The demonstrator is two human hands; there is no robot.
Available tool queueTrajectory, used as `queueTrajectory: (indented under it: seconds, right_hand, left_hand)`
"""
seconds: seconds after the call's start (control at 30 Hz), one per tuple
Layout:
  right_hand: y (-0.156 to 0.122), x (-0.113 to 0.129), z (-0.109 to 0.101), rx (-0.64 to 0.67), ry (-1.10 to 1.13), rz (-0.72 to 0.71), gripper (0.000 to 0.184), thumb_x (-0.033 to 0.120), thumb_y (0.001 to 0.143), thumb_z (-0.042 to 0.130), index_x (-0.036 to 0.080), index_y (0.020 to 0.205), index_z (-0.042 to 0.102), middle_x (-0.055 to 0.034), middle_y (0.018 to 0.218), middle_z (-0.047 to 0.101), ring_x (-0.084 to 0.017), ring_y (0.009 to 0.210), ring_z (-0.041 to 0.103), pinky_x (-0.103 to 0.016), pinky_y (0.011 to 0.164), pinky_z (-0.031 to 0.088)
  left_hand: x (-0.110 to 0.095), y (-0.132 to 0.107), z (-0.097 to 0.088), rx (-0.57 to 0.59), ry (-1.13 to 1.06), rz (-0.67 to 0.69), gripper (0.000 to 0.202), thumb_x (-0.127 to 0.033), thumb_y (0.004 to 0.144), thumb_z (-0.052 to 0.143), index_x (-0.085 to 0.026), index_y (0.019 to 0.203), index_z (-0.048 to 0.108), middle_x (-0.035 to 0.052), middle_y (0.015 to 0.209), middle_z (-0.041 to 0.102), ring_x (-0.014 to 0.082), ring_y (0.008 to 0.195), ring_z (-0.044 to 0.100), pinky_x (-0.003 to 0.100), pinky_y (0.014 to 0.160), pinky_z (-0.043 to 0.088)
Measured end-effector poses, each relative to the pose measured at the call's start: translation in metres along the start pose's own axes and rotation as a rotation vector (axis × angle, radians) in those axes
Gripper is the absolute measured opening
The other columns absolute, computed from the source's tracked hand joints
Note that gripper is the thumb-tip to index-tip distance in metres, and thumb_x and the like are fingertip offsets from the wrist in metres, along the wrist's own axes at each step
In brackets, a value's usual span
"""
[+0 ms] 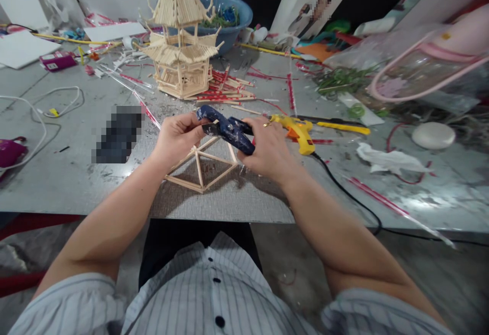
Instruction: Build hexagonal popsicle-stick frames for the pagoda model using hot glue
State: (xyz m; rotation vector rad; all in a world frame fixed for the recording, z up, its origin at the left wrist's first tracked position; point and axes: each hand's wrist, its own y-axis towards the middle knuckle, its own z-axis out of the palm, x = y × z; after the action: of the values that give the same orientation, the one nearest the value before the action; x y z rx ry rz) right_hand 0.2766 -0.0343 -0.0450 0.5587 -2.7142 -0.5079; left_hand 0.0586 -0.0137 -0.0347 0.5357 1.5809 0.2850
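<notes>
My right hand is wrapped round the handles of a dark blue, plier-like hand tool with a pivot in its middle. At the tool's jaws, my left hand is closed in a pinch on what looks like a short wooden stick; only a pale end shows, and my fingers hide the rest. Below both hands, a flat frame of wooden sticks, with spokes meeting at a raised middle, rests on the table. A yellow glue gun lies just right of my right hand.
A stick-built pagoda stands behind my hands, beside loose red-marked sticks and a blue basin. A blurred-out dark object lies left. At right are a yellow-handled tool, crumpled tissue, a white round object and the glue gun's cord.
</notes>
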Motion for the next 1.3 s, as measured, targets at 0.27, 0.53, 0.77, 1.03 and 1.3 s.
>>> queueTrajectory:
  seconds: [0.27, 0.53, 0.77, 1.03, 1.3]
  right_hand:
    - [0.0003, 0.0006, -0.0020, 0.019, -0.003, 0.014, 0.055, 0.024, 0.067, 0.060, 0.021, 0.120, 0.048, -0.0164, 0.114, 0.063, -0.038, 0.111, 0.059, -0.057, 0.096, 0.040]
    - [0.0023, 0.0007, -0.0039, 0.063, -0.002, 0.022, 0.052, 0.025, 0.068, 0.059, 0.020, 0.119, 0.049, -0.0171, 0.113, 0.063, -0.038, 0.105, 0.060, -0.056, 0.092, 0.044]
    - [0.0014, 0.0019, -0.0022, 0.092, 0.015, 0.054, 0.047, 0.027, 0.068, 0.061, 0.021, 0.114, 0.051, -0.0155, 0.109, 0.066, -0.037, 0.101, 0.062, -0.055, 0.090, 0.047]
    - [0.0029, -0.0014, -0.0022, 0.135, 0.059, 0.090, 0.038, 0.026, 0.068, 0.060, 0.023, 0.105, 0.053, -0.0125, 0.102, 0.070, -0.034, 0.096, 0.066, -0.049, 0.082, 0.052]
    - [0.0030, 0.0029, 0.0049, 0.126, 0.078, 0.129, 0.025, 0.026, 0.070, 0.058, 0.025, 0.095, 0.056, -0.0087, 0.090, 0.072, -0.030, 0.083, 0.068, -0.044, 0.074, 0.052]
  left_hand:
    - [-0.0081, 0.0008, 0.0040, -0.010, -0.002, -0.050, 0.032, -0.044, 0.066, 0.080, -0.018, 0.062, 0.063, -0.0049, 0.052, 0.050, 0.0049, 0.046, 0.038, 0.020, 0.044, 0.031]
    - [-0.0071, 0.0017, 0.0021, -0.002, 0.011, -0.050, 0.032, -0.041, 0.066, 0.080, -0.018, 0.060, 0.060, -0.0053, 0.051, 0.048, 0.0048, 0.045, 0.038, 0.021, 0.043, 0.028]
    - [-0.0028, 0.0021, -0.0006, -0.013, 0.012, -0.055, 0.037, -0.045, 0.065, 0.083, -0.018, 0.060, 0.058, -0.0049, 0.050, 0.047, 0.0053, 0.044, 0.039, 0.021, 0.043, 0.028]
    - [-0.0089, 0.0038, -0.0024, 0.054, 0.086, -0.070, 0.040, -0.050, 0.069, 0.081, -0.018, 0.061, 0.057, -0.0032, 0.053, 0.054, 0.0057, 0.044, 0.040, 0.021, 0.042, 0.030]
    - [-0.0055, 0.0025, -0.0036, 0.076, 0.322, -0.053, 0.051, -0.067, 0.081, 0.062, -0.019, 0.064, 0.059, -0.0045, 0.046, 0.045, 0.0077, 0.044, 0.038, 0.023, 0.044, 0.027]
